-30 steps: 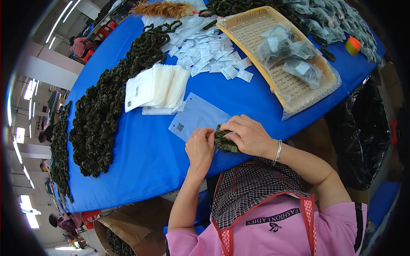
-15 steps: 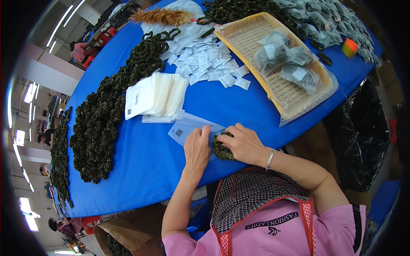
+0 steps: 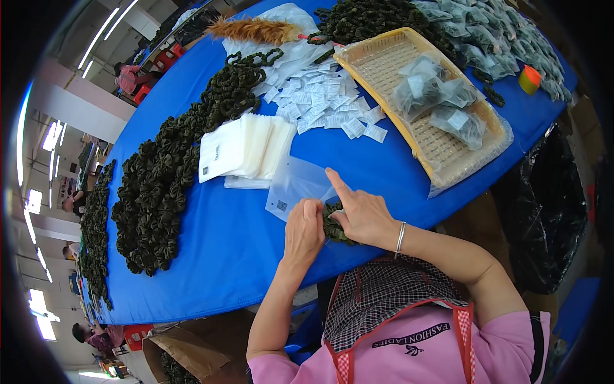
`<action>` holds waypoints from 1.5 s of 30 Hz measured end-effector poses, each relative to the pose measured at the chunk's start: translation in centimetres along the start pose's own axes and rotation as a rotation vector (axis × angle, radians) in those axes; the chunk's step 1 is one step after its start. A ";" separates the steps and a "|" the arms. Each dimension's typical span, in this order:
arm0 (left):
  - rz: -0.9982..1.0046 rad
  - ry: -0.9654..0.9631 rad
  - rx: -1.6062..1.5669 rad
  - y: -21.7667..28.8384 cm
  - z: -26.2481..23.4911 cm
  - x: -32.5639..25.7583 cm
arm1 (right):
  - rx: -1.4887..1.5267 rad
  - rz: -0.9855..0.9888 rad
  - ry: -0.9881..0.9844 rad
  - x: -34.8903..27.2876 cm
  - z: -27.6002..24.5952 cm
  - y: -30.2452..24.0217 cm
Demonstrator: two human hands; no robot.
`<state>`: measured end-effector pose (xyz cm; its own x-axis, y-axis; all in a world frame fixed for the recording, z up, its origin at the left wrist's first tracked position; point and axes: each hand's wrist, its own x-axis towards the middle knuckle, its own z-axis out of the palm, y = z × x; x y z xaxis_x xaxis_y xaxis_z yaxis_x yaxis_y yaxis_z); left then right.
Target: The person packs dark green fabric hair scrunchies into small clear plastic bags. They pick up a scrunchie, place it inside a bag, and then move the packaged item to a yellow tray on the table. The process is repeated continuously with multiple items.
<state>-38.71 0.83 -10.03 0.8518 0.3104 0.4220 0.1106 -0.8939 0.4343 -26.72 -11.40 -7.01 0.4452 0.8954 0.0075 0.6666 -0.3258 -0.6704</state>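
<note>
My left hand (image 3: 304,233) is closed, pinching the lower edge of a clear plastic bag (image 3: 298,180) between thumb and fingers. The bag lies tilted over the table and bears a small square code near one corner. Close beside it, my right hand (image 3: 368,217) grips a dark green fabric scrunchie (image 3: 334,230) with the thumb over it. The right index finger points out straight toward the bag's right edge. My hand covers much of the scrunchie, and whether any of it is inside the bag I cannot tell.
A stack of bags (image 3: 246,150) lies beyond my left hand. Heaped scrunchies (image 3: 150,211) cover the left. Small white labels (image 3: 326,102) are scattered farther back. At right stands a yellow basket (image 3: 419,150) with bagged items, near an orange tape roll (image 3: 529,78). A feather duster (image 3: 252,30) lies behind.
My right index finger has straightened away from the scrunchie. More of the bag's sheet now shows, raised and spread beyond my left hand. The whole view has shifted slightly.
</note>
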 end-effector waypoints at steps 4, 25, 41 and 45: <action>0.087 0.133 -0.036 0.8 0.1 -0.3 | -0.049 -0.098 0.194 1.7 2.3 1.4; -0.905 0.040 -0.685 5.4 3.2 -1.2 | 0.230 0.364 0.508 3.4 3.7 1.1; -0.796 -0.065 -0.887 5.2 2.4 -1.7 | 0.353 0.172 0.328 -1.2 2.0 0.9; -0.820 -0.048 -1.082 7.0 2.9 -1.8 | 0.150 0.105 0.483 1.1 3.5 1.3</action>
<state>-38.02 -6.91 -10.03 0.7554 0.5944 -0.2758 0.1548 0.2471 0.9565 -27.48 -9.71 -10.47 0.7540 0.6062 0.2531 0.5266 -0.3274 -0.7846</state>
